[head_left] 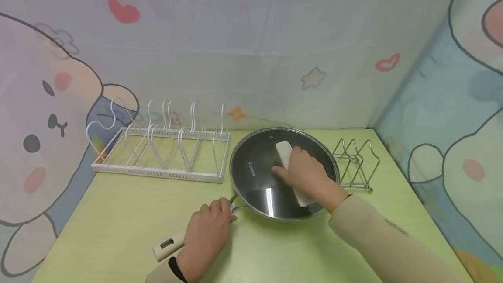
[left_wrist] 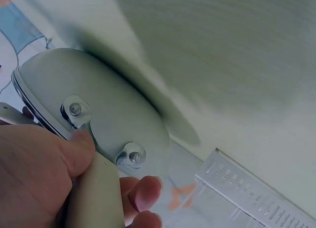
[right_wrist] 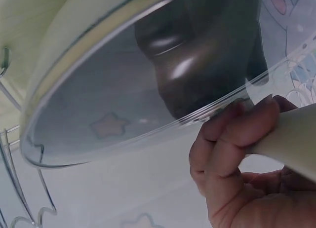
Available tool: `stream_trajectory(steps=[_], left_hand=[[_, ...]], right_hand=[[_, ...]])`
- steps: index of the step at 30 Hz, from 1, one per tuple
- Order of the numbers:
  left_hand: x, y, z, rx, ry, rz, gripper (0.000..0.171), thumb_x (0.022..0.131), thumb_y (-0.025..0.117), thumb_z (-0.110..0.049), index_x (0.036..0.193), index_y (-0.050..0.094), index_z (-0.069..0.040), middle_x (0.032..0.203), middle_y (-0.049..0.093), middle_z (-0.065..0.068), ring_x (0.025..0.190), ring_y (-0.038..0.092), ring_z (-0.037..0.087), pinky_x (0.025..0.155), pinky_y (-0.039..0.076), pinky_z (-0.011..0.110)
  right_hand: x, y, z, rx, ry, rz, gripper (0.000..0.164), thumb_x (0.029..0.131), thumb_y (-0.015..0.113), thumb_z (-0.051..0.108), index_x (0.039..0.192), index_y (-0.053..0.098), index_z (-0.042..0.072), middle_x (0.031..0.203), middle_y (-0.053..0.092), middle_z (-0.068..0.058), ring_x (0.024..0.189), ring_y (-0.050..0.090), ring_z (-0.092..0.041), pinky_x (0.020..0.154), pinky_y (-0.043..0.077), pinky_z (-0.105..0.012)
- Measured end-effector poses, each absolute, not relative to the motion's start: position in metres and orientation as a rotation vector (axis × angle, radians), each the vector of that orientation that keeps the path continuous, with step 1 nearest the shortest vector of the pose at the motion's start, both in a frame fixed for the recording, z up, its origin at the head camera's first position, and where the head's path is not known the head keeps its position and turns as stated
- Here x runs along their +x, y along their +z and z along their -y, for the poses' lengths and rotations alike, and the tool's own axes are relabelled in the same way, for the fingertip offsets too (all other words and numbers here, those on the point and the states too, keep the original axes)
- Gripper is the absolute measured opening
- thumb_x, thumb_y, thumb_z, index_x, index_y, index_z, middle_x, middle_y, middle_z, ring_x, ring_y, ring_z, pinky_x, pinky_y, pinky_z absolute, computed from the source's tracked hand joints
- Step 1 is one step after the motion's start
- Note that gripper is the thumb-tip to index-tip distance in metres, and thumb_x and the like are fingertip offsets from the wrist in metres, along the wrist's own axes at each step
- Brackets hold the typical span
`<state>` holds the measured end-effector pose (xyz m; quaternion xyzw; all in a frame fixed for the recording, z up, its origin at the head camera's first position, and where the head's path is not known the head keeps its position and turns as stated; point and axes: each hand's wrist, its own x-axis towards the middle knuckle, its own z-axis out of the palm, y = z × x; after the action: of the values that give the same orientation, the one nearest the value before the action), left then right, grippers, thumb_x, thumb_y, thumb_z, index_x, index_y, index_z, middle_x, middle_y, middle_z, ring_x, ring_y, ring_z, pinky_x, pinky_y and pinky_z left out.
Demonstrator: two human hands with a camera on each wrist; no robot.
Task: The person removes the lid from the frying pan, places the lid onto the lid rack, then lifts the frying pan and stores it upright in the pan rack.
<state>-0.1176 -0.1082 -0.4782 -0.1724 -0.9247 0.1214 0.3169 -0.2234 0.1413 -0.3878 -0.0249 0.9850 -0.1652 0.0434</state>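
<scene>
On the pale green table (head_left: pixel 118 222), a round cream pan with metal handle brackets (left_wrist: pixel 113 102) is sitting right of centre, its long cream handle (head_left: pixel 177 240) pointing to 8 o'clock. The left hand (head_left: pixel 208 232) is gripping that handle, fingers curling round it. A dark, metal-rimmed glass lid (head_left: pixel 255 187) is covering the pan, and the right hand (head_left: pixel 306 171) is pinching its white bar-shaped knob (head_left: pixel 284 148) between fingers and thumb. A white wire rack (head_left: pixel 157 172) is standing at the pan's 9 o'clock, a silver wire rack (head_left: pixel 356 157) at 3 o'clock.
</scene>
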Motion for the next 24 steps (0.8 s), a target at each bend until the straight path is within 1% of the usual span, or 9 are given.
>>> stream_trajectory(steps=[2, 4, 6, 7, 9, 11, 15, 17, 24], left_hand=[[-0.117, -0.480, 0.107, -0.444, 0.329, 2.415, 0.057, 0.115, 0.022, -0.041, 0.091, 0.055, -0.002, 0.064, 0.040, 0.001, 0.048, 0.036, 0.013, 0.039, 0.034, 0.025], [-0.117, -0.482, 0.106, -0.435, 0.320, 2.402, 0.065, 0.115, 0.007, -0.038, 0.095, 0.057, -0.001, 0.064, 0.041, 0.002, 0.049, 0.037, 0.013, 0.039, 0.033, 0.025], [-0.117, -0.482, 0.105, -0.428, 0.321, 2.397, 0.063, 0.116, 0.008, -0.036, 0.097, 0.057, -0.001, 0.065, 0.043, 0.002, 0.049, 0.039, 0.013, 0.040, 0.033, 0.025], [-0.117, -0.483, 0.104, -0.424, 0.314, 2.388, 0.066, 0.116, 0.005, -0.035, 0.096, 0.057, -0.001, 0.065, 0.043, 0.002, 0.049, 0.039, 0.014, 0.040, 0.033, 0.025], [-0.118, -0.483, 0.103, -0.421, 0.300, 2.372, 0.066, 0.116, 0.004, -0.036, 0.095, 0.057, -0.001, 0.065, 0.044, 0.003, 0.049, 0.041, 0.015, 0.040, 0.034, 0.026], [-0.119, -0.483, 0.102, -0.417, 0.294, 2.360, 0.072, 0.114, -0.004, -0.035, 0.095, 0.057, -0.001, 0.064, 0.044, 0.003, 0.048, 0.041, 0.016, 0.040, 0.035, 0.027], [-0.119, -0.483, 0.102, -0.423, 0.275, 2.366, 0.074, 0.114, -0.006, -0.035, 0.096, 0.057, -0.001, 0.064, 0.046, 0.004, 0.049, 0.043, 0.018, 0.040, 0.037, 0.029], [-0.119, -0.482, 0.102, -0.427, 0.277, 2.375, 0.074, 0.114, -0.007, -0.035, 0.096, 0.057, -0.001, 0.064, 0.046, 0.004, 0.049, 0.043, 0.018, 0.040, 0.037, 0.029], [-0.120, -0.482, 0.104, -0.443, 0.267, 2.369, 0.073, 0.114, -0.006, -0.036, 0.093, 0.055, -0.002, 0.062, 0.041, 0.003, 0.048, 0.038, 0.016, 0.040, 0.034, 0.027]], right_hand=[[-0.224, -0.390, -0.138, -0.051, -0.478, -3.021, 0.073, 0.097, 0.072, 0.059, 0.123, 0.050, -0.006, 0.098, 0.061, -0.016, 0.074, 0.064, -0.028, 0.058, 0.056, -0.040], [-0.224, -0.393, -0.135, -0.028, -0.453, -3.039, 0.073, 0.097, 0.071, 0.059, 0.123, 0.050, -0.007, 0.099, 0.060, -0.017, 0.075, 0.064, -0.029, 0.061, 0.057, -0.043], [-0.223, -0.394, -0.132, -0.010, -0.429, -3.060, 0.072, 0.098, 0.069, 0.058, 0.122, 0.049, -0.007, 0.100, 0.060, -0.017, 0.076, 0.064, -0.030, 0.064, 0.058, -0.045], [-0.223, -0.394, -0.131, -0.005, -0.418, -3.069, 0.071, 0.099, 0.068, 0.057, 0.122, 0.049, -0.007, 0.101, 0.060, -0.018, 0.076, 0.064, -0.031, 0.065, 0.059, -0.047], [-0.222, -0.394, -0.130, 0.008, -0.416, -3.077, 0.069, 0.102, 0.066, 0.054, 0.124, 0.048, -0.008, 0.103, 0.059, -0.020, 0.078, 0.065, -0.032, 0.067, 0.060, -0.049], [-0.221, -0.394, -0.129, 0.012, -0.417, -3.083, 0.068, 0.103, 0.065, 0.051, 0.128, 0.047, -0.010, 0.106, 0.060, -0.022, 0.080, 0.066, -0.034, 0.068, 0.061, -0.050], [-0.221, -0.394, -0.128, 0.018, -0.431, -3.079, 0.069, 0.105, 0.063, 0.044, 0.137, 0.044, -0.013, 0.112, 0.060, -0.025, 0.083, 0.068, -0.036, 0.069, 0.062, -0.051], [-0.221, -0.394, -0.128, 0.020, -0.442, -3.076, 0.068, 0.105, 0.064, 0.042, 0.139, 0.043, -0.014, 0.114, 0.061, -0.026, 0.083, 0.069, -0.036, 0.069, 0.062, -0.050], [-0.224, -0.395, -0.133, -0.020, -0.441, -3.053, 0.065, 0.104, 0.065, 0.040, 0.138, 0.045, -0.012, 0.111, 0.061, -0.023, 0.081, 0.067, -0.035, 0.067, 0.061, -0.049]])
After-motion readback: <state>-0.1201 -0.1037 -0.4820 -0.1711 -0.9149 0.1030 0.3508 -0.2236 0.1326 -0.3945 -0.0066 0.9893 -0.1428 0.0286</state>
